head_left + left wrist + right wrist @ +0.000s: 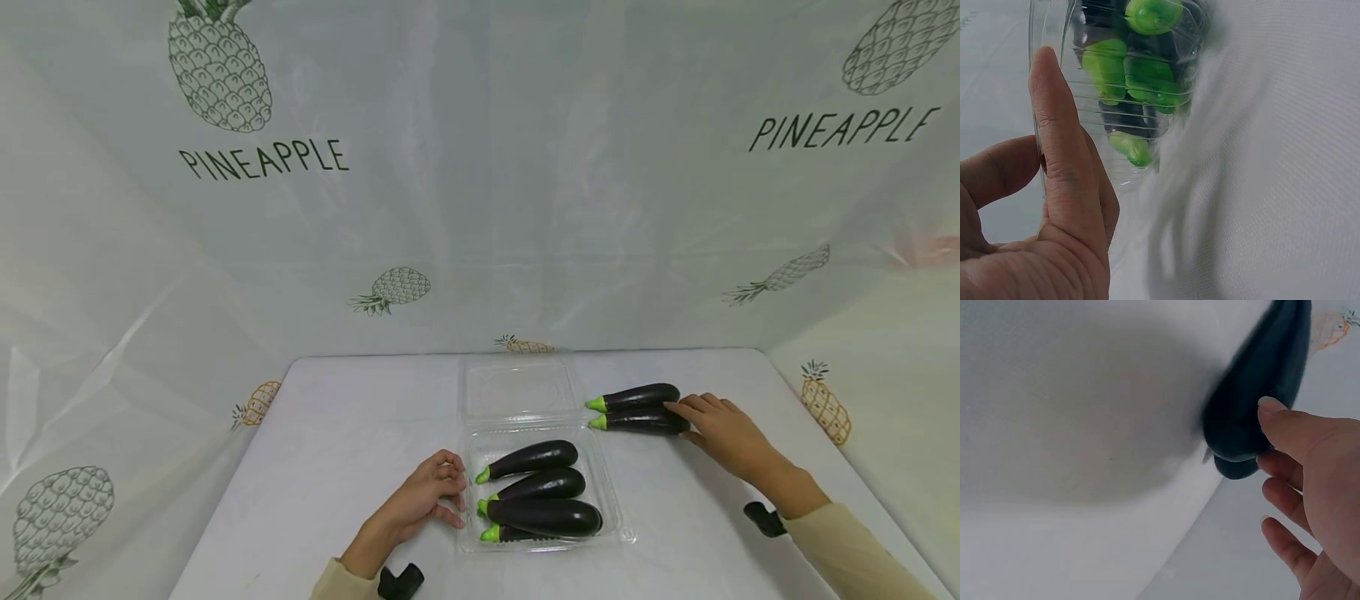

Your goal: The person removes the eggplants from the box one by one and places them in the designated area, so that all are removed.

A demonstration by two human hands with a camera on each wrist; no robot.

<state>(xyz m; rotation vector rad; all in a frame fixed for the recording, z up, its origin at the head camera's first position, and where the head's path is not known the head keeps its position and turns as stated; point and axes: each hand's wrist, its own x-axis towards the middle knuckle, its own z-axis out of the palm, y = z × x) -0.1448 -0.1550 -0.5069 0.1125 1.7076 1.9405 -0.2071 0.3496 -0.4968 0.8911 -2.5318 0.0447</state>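
At the left side of the clear plastic clamshell box (619, 508), my left hand (429, 498) pinches the rim between thumb and fingers (1060, 144). Inside the box lie several dark eggplants (543, 517), their green stems pointing left toward that hand. To the right of the open lid, two more eggplants lie side by side on the table: a far one (647, 394) and a near one (645, 421). My right hand (727, 433) reaches their rounded ends and pinches the near one. Its thumb (1279, 419) lies on the dark skin, with the other fingers spread below.
The box's transparent lid (517, 390) is folded back toward the far table edge. A white cloth covers the table (360, 425). Pineapple-printed sheeting (450, 167) hangs behind and at both sides. Black wrist straps (401, 582) show at both wrists.
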